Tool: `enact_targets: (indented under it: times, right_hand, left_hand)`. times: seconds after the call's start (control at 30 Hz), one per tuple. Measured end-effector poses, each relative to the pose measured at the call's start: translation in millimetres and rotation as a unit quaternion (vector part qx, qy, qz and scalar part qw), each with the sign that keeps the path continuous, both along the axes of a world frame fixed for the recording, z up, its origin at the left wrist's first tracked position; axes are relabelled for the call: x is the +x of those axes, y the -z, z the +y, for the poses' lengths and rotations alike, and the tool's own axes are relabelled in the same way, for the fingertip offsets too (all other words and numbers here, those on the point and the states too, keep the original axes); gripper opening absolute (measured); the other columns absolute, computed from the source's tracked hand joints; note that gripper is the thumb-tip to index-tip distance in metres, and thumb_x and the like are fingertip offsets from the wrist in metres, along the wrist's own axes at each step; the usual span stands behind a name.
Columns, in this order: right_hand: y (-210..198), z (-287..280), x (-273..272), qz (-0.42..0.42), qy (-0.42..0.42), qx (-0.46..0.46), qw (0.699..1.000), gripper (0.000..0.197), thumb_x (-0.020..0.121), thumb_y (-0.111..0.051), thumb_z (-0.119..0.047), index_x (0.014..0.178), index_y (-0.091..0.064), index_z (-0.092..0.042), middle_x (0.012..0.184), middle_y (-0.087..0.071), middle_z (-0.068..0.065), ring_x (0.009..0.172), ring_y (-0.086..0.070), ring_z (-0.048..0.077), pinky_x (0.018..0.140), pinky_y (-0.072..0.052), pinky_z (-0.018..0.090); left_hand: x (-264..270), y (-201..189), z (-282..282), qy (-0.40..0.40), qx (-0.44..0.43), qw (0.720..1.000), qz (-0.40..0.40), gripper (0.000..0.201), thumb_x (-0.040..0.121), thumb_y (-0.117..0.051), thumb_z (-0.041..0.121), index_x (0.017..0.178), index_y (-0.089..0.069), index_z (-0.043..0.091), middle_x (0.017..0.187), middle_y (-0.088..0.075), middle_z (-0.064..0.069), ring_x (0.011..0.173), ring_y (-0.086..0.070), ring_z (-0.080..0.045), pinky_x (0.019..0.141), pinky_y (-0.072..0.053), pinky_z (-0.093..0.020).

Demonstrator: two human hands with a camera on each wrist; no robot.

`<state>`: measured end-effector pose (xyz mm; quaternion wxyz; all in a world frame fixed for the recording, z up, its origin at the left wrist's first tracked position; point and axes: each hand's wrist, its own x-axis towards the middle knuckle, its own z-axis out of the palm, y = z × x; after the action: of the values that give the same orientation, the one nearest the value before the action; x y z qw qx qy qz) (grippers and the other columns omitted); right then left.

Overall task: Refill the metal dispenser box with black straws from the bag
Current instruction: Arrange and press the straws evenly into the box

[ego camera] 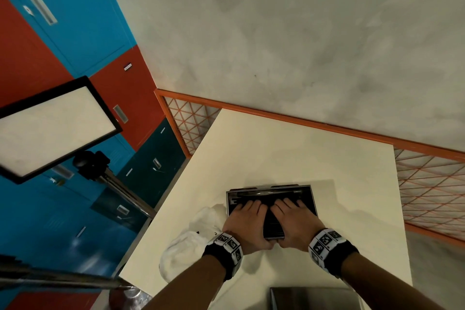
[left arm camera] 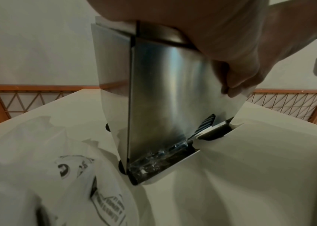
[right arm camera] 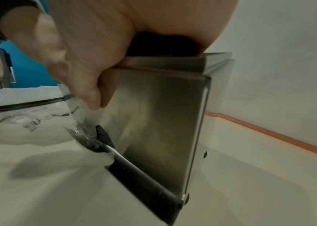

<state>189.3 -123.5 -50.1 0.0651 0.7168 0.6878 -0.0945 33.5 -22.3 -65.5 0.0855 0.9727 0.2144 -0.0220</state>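
The metal dispenser box (ego camera: 271, 199) stands open-topped on the white table (ego camera: 314, 158), toward its near side. Just left of it lies a crumpled white plastic bag (ego camera: 191, 236) with dark print, touching the box's lower corner. The left hand (ego camera: 245, 224) rests over the box's open top, fingers reaching inside, thumb against the front face. Between the two hands, black straws (ego camera: 273, 224) fill the box. The right hand (ego camera: 295, 221) mirrors it, fingers inside, thumb pressing clear wrapping (right arm camera: 82, 122) against the front. At the table's near edge sits another metal piece (ego camera: 314, 297).
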Motion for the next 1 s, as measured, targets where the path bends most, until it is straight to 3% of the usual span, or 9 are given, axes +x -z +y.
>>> enact_targets:
  times: [0.4,0.63,0.73,0.87,1.0]
  right_hand:
    - [-3,-5,-4,0.008,0.003,0.005,1.0,0.065,0.052,-0.06,-0.061,0.103,-0.056,-0.022,0.1,-0.058,-0.003,0.09,-0.057,0.02,0.071,-0.051,0.04]
    - [-3,-6,-6,0.002,0.011,-0.014,1.0,0.065,0.053,-0.059,-0.06,0.106,-0.056,-0.022,0.102,-0.06,-0.003,0.094,-0.057,0.021,0.076,-0.049,0.042]
    - [0,-4,-6,-0.003,0.016,-0.032,0.999,0.07,0.058,-0.059,-0.059,0.116,-0.053,-0.021,0.114,-0.059,0.0,0.107,-0.055,0.023,0.087,-0.043,0.047]
    - [0,0,-5,0.01,0.014,-0.051,0.999,0.079,0.067,-0.058,-0.058,0.134,-0.04,-0.022,0.139,-0.045,0.002,0.126,-0.043,0.025,0.101,-0.034,0.05]
    - [0,3,-3,0.025,0.02,-0.061,0.998,0.084,0.068,-0.061,-0.055,0.14,-0.035,-0.022,0.151,-0.034,0.002,0.134,-0.036,0.024,0.104,-0.033,0.048]
  left_hand:
    - [-4,1,-4,0.013,0.003,1.0,-0.014,0.077,0.064,-0.05,0.074,0.116,-0.055,0.017,0.112,-0.06,0.002,0.101,-0.058,-0.021,0.088,-0.05,-0.038]
    - [-5,-1,-9,0.003,-0.006,1.0,-0.01,0.07,0.066,-0.052,0.071,0.113,-0.053,0.019,0.111,-0.062,0.002,0.098,-0.06,-0.02,0.087,-0.05,-0.036]
    - [-5,-2,-8,-0.001,-0.009,1.0,-0.012,0.065,0.068,-0.053,0.07,0.11,-0.054,0.019,0.105,-0.064,0.002,0.093,-0.062,-0.021,0.082,-0.051,-0.035]
    - [-3,-1,-6,-0.008,-0.018,1.0,-0.009,0.064,0.069,-0.054,0.068,0.11,-0.054,0.02,0.105,-0.065,0.003,0.095,-0.062,-0.02,0.082,-0.051,-0.033]
    - [-2,-1,-7,-0.014,-0.027,0.999,-0.011,0.062,0.068,-0.054,0.067,0.109,-0.054,0.021,0.104,-0.066,0.004,0.094,-0.063,-0.02,0.08,-0.051,-0.033]
